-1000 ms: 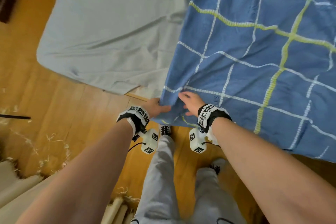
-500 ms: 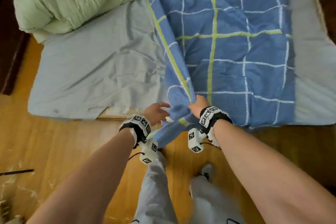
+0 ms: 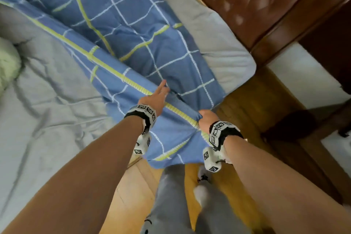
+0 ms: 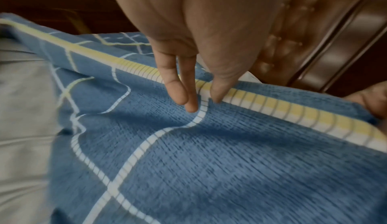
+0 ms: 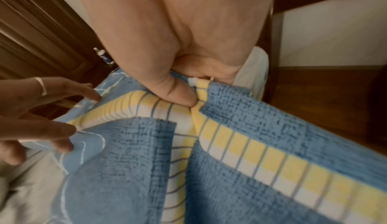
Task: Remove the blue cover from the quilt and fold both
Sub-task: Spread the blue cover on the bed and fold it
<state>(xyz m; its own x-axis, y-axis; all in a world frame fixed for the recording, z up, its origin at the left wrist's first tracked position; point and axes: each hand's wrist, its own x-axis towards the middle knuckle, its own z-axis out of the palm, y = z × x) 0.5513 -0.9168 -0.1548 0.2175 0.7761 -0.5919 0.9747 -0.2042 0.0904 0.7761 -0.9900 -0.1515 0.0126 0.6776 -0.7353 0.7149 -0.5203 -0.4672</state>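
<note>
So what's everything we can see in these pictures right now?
cover: one, blue with white and yellow checks, spread over the bed, near corner hanging off the edge
sheet: one, grey, on the mattress
quilt: one, pale green, at the far left edge
headboard: one, brown, padded, top right
floor: wooden, beside the bed
trousers: grey, at the bottom
wrist bands: two, black and white
left hand: fingers straight, touching the cover's yellow stripe
right hand: pinching the cover's corner at the stripe
</note>
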